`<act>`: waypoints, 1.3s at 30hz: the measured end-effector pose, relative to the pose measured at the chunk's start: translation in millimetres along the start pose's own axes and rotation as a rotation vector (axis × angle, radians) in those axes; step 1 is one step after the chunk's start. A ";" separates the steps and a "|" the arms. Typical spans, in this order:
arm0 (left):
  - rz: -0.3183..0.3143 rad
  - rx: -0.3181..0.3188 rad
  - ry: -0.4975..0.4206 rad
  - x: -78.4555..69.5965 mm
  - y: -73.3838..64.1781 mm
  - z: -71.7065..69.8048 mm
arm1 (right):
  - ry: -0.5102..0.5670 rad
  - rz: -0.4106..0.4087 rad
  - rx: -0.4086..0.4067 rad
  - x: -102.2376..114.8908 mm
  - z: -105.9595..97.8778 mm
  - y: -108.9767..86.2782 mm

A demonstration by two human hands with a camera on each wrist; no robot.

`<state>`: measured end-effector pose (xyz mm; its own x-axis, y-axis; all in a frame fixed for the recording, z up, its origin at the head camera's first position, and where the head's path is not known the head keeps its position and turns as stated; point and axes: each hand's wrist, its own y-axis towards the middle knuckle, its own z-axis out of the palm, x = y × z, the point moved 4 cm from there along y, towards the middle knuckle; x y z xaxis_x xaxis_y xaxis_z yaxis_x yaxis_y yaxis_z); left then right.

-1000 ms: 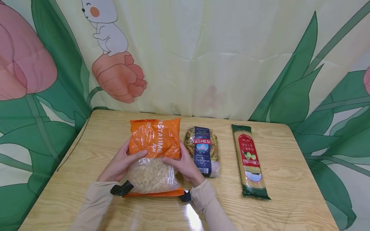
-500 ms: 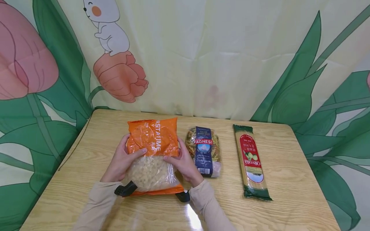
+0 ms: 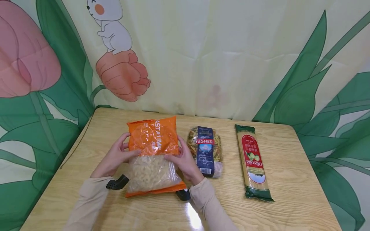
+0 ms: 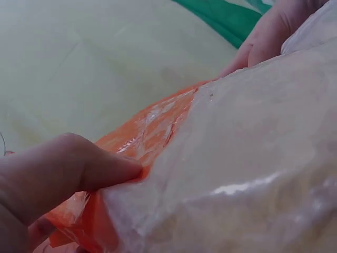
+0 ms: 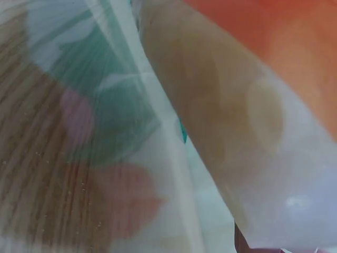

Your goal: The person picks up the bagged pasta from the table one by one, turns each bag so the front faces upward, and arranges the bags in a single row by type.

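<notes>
Both hands hold a pasta bag point(image 3: 153, 138), orange on its upper half and clear below, with pale short pasta showing through. My left hand point(image 3: 117, 155) grips its left side, thumb on the front. In the left wrist view that thumb point(image 4: 79, 163) presses the orange film. My right hand point(image 3: 186, 160) grips the right side, thumb across the front and fingers at the edge. The bag's clear film point(image 5: 221, 116) fills much of the right wrist view. Whether its lower end touches the table cannot be told.
Right of the bag lies a blue-labelled Agnesi pasta pack point(image 3: 205, 150). Farther right is a long green-ended Olivoilà spaghetti pack point(image 3: 252, 162). The wooden table point(image 3: 289, 179) meets a printed curtain point(image 3: 219, 64) at its back edge.
The bag's top has leaned slightly left. My left hand has shifted a little left along its side, while the right hand keeps its grip. The head view has drifted slightly.
</notes>
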<state>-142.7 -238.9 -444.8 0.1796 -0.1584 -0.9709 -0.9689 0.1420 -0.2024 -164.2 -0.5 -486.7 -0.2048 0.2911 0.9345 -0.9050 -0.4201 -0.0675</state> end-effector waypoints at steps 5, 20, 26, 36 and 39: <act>-0.008 -0.011 -0.073 5.3 5.0 -5.4 | -0.019 0.014 -0.028 0.8 -1.7 4.7; -0.023 -0.050 -0.152 12.4 11.3 -19.5 | -0.040 0.049 -0.057 3.1 4.1 13.1; -0.030 -0.075 -0.072 7.3 14.0 -32.8 | -0.100 0.086 -0.032 4.4 15.1 19.7; -0.038 -0.052 0.007 5.1 21.4 -44.3 | -0.122 0.128 -0.057 -3.4 20.6 27.5; -0.046 -0.055 0.047 3.0 24.0 -47.0 | -0.112 0.137 -0.067 -5.4 22.6 31.0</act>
<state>-173.4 -281.9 -446.6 0.2172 -0.2090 -0.9535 -0.9680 0.0797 -0.2380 -182.7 -34.5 -485.9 -0.2882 0.1355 0.9479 -0.8949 -0.3903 -0.2163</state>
